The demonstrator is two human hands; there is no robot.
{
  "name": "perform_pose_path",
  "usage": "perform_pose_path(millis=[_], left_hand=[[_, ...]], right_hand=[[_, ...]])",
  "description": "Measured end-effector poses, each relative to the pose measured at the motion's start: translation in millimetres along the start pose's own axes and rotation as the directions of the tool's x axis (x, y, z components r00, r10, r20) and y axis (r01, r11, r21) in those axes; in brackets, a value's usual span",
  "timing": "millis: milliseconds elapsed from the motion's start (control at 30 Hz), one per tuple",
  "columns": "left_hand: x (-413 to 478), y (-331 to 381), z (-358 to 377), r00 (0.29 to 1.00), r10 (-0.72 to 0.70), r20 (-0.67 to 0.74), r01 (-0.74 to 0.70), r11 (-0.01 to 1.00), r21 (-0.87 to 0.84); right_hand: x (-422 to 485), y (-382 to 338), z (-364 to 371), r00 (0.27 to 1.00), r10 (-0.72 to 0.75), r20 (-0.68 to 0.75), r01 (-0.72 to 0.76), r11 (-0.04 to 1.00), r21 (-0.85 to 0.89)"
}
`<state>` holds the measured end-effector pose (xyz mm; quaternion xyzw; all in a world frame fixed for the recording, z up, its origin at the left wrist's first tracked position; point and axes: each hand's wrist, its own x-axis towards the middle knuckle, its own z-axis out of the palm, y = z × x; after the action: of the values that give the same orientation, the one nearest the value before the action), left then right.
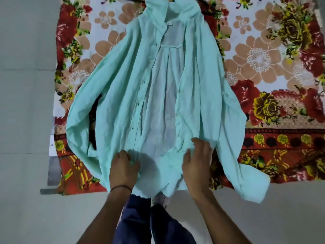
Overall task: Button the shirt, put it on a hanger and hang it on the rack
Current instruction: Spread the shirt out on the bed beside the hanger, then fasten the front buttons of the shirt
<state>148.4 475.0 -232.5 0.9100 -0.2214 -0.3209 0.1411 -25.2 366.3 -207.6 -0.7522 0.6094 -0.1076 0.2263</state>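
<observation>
The shirt point(123, 85) is laid face up and open on a floral blanket point(263, 59), with its collar at the far end and its hem nearest the person. The buttoning step is judged to be in hand and not yet begun: both front panels are spread apart, the inner back panel is exposed between them, and no button is seen fastened. The left hand point(123, 168) is curled onto the shirt's left front edge at the hem, and the fabric is gripped there. The right hand point(197, 159) is set on the shirt's right front edge at the same level, with cloth bunched between thumb and fingers. A row of buttons point(139, 103) is carried on the shirt's left placket. For the next move, the two edges must be drawn together and the lowest button aligned with its hole. The shirt's right panel is creased, so smoothing may be required first. A grey floor point(26, 103) lies beyond the shirt's left sleeve, and dark trouser legs point(137, 217) are seen below the hem. No hanger or rack can be identified.
</observation>
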Motion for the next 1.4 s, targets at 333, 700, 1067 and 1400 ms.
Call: perform_pose_path(millis=[333, 700, 1067, 1400], left_hand=[[-27.2, -10.4, 13.8, 0.995, 0.081, 0.051, -0.087, 0.989, 0.118], [-19.9, -23.3, 2.2, 0.995, 0.068, 0.077, -0.046, 0.965, -0.258], [-35.6, -25.6, 4.3, 0.997, 0.083, 0.001, -0.074, 0.895, -0.440], [4.6, 0.4, 19.3, 0.989, -0.125, -0.076, 0.102, 0.960, -0.261]], right_hand=[[-0.6, 2.8, 41.5, 0.900, 0.277, 0.335, -0.301, 0.953, 0.019], [-80.0, 12.9, 28.0, 0.874, -0.082, 0.479, 0.070, 0.997, 0.043], [-56.9, -2.8, 27.6, 0.990, -0.127, 0.065, 0.120, 0.987, 0.105], [-24.3, -7.5, 59.8, 0.949, 0.171, 0.266, -0.238, 0.940, 0.245]])
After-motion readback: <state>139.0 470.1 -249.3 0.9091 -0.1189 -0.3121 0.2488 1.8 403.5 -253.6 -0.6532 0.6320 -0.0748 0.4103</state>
